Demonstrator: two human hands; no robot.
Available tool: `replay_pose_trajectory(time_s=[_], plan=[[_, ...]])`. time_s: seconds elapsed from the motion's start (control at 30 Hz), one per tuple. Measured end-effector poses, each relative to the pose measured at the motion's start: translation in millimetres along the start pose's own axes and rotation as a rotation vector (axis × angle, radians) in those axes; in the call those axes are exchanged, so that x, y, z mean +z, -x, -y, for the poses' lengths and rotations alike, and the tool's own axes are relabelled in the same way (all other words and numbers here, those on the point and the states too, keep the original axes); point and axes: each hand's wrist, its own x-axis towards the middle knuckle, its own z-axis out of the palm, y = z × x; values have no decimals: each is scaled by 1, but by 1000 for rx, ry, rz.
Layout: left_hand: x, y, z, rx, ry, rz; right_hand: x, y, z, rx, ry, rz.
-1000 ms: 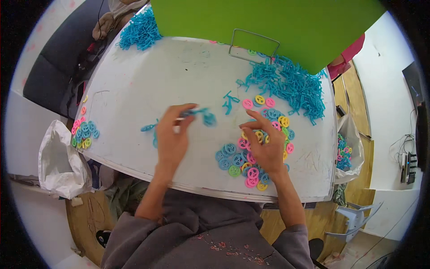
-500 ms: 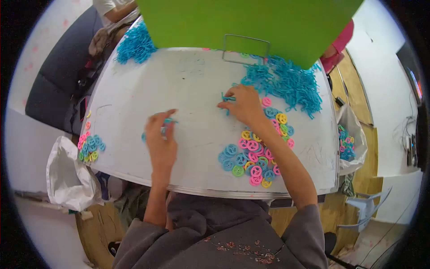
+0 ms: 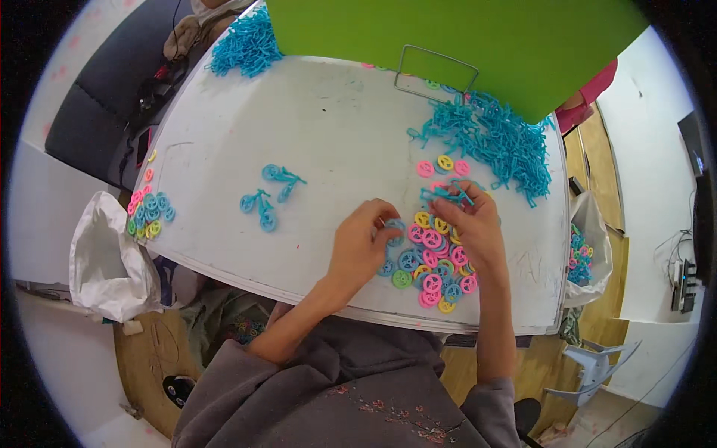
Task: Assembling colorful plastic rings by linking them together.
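The left hand (image 3: 362,250) rests on the white surface (image 3: 336,127) with its fingers curled, the fingertips pinching a blue wheel (image 3: 393,226) at the left edge of the wheel pile (image 3: 433,261), a heap of pink, yellow, blue and green discs lying near the front edge of the surface. The right hand (image 3: 472,228) sits just beside it on the far side of the same pile, fingers closed around a blue frame piece (image 3: 447,196) that sticks out above the knuckles. Beyond the right hand, a big heap of blue frames (image 3: 497,138) spreads toward the right rear, with three loose wheels (image 3: 444,164) between it and the hand. To the left, well apart from both hands, two small blue assembled bikes (image 3: 269,196) lie on the bare surface. A small group of wheels (image 3: 148,213) sits at the left edge, above a white bag (image 3: 104,261) hanging there. Another blue heap (image 3: 246,45) lies at the far left corner. A green board (image 3: 478,45) stands along the rear, with a wire handle (image 3: 437,71) in front of it. A second bag (image 3: 586,250) hangs at the right edge, holding wheels.
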Motion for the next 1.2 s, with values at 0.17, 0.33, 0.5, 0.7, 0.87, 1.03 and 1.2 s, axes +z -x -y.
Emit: replay_pose_trajectory(time_s=[0.17,0.33,0.5,0.7,0.87,1.03,1.2], plan=[[-16,-4,-19,-200,489,-65,5,11,-13,-1,48,21],[-15,-5,-17,-187,628,-14,16,22,-12,-138,158,-15],[-11,-4,-13,-191,643,29,19,25,-15,-230,154,32],[-12,-6,-18,-246,714,65,17,27,-17,-177,400,76],[-12,-11,-19,-86,404,7,22,27,-18,-210,428,41],[-11,-11,-23,-103,263,-7,27,32,-7,-89,353,21],[-8,-10,-23,-49,235,-45,26,34,-9,-57,349,17]])
